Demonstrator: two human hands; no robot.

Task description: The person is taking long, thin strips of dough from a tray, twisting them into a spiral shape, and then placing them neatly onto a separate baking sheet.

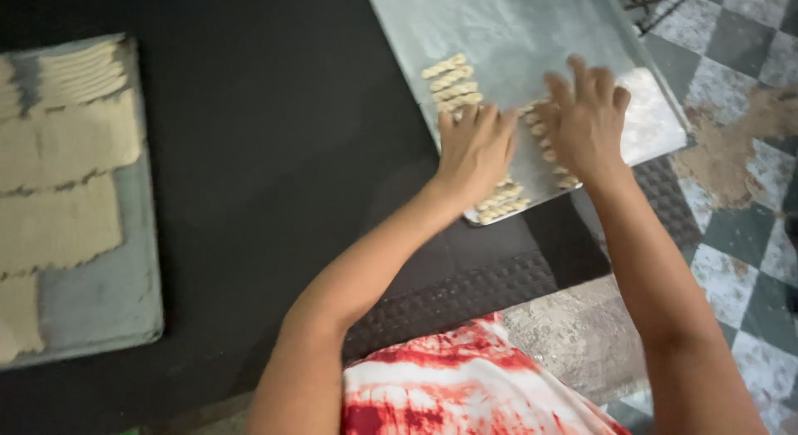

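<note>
Pale raw dough is what both sets of fingers press on. The left hand (474, 152) lies flat, fingers (465, 123) spread and extended over small twisted dough pieces (451, 82), holding nothing. The right hand (586, 123) does the same just beside it, fingers (582, 78) fanned wide over another column of pieces. The pieces lie in short rows on a grey metal tray (515, 28), near its closer edge, some showing below the left palm.

They look soft, light and easily squashed or untwisted, probably a little sticky; each is best taken gently by its sides with fingertips, not pinched at the middle.

The tray rests on a dark mat (274, 152) on the floor. Far to the left a second tray (108, 294) carries flat sheets of dough (58, 223), some cut into strips. A checked tile floor (731, 227) shows on the right, a red and white garment (449, 385) below.
</note>
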